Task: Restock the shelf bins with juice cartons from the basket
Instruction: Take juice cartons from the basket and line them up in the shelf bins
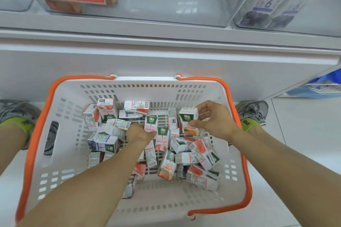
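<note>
The white basket (60, 134) with orange handles sits on the floor between the person's shoes, right under the shelf, probably so cartons travel a short way up to the bins. Its juice cartons (166, 153) lie jumbled, so each needs picking out singly. The left hand (137, 132) reaches down among them beside a pink-label carton (151, 123); whether it grips anything I cannot tell. The right hand (214, 120) pinches an orange-label carton (188, 121) by its sides, upright, ready to lift. Above, the middle clear bin (166, 5) looks empty; the right bin (276, 5) holds purple-label cartons.
</note>
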{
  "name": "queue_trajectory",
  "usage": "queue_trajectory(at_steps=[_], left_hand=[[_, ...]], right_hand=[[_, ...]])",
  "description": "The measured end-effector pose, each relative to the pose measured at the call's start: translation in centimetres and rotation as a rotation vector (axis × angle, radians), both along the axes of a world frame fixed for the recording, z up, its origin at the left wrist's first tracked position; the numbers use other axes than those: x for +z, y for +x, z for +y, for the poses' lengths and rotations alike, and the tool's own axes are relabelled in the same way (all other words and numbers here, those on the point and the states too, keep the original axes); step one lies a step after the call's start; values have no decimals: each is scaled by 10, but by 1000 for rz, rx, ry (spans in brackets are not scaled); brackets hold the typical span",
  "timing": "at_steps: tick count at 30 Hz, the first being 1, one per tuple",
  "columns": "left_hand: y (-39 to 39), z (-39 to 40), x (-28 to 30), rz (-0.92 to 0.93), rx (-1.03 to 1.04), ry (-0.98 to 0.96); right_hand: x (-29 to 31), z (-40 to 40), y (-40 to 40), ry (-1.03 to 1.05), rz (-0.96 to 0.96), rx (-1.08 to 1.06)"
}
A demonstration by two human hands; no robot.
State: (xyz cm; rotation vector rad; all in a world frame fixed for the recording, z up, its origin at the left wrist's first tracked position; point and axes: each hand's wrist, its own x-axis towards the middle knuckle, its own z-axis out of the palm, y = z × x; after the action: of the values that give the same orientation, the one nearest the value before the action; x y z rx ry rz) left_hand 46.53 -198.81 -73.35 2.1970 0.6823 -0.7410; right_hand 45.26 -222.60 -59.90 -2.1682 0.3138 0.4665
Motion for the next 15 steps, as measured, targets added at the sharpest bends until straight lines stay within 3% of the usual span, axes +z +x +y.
queue_trajectory(at_steps=[10,13,15], left_hand=[[-19,8,41,-253,29,-73],[-10,24,77,-278,128,-211],[-2,41,113,-193,225,-438]], right_hand=[[50,10,-4,5,-169,157],[80,17,-1,8,-262,246],[103,23,2,8,-332,289]])
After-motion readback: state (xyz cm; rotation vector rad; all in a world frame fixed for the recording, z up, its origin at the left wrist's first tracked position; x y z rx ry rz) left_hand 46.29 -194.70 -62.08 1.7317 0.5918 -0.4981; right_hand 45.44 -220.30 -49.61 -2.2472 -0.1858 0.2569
